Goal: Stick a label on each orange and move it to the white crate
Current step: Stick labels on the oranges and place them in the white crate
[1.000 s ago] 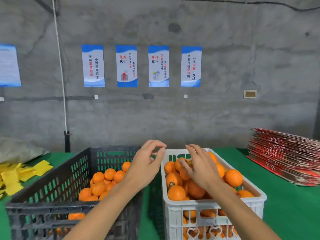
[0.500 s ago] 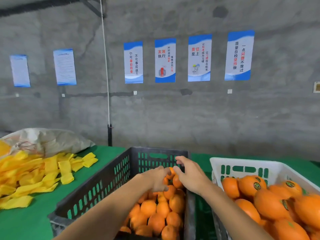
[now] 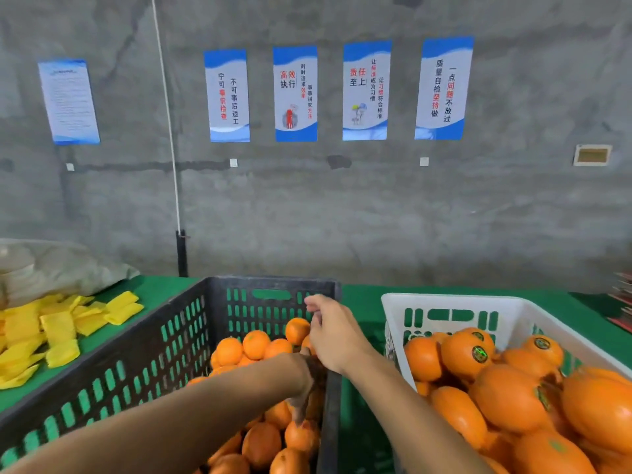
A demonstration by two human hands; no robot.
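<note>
Head view: the black crate (image 3: 164, 354) at 7 o'clock holds unlabelled oranges (image 3: 254, 343). The left hand (image 3: 304, 401) reaches down among them, fingers hidden. The right hand (image 3: 333, 336) hovers above, fingers loosely pinched together. The white crate (image 3: 444, 302) at 4 o'clock is heaped with labelled oranges (image 3: 466, 354); many remain.

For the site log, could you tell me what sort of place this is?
Probably a fruit packing workshop: a dark crate and a white crate of oranges on a green table, work-slogan posters on bare concrete.
</note>
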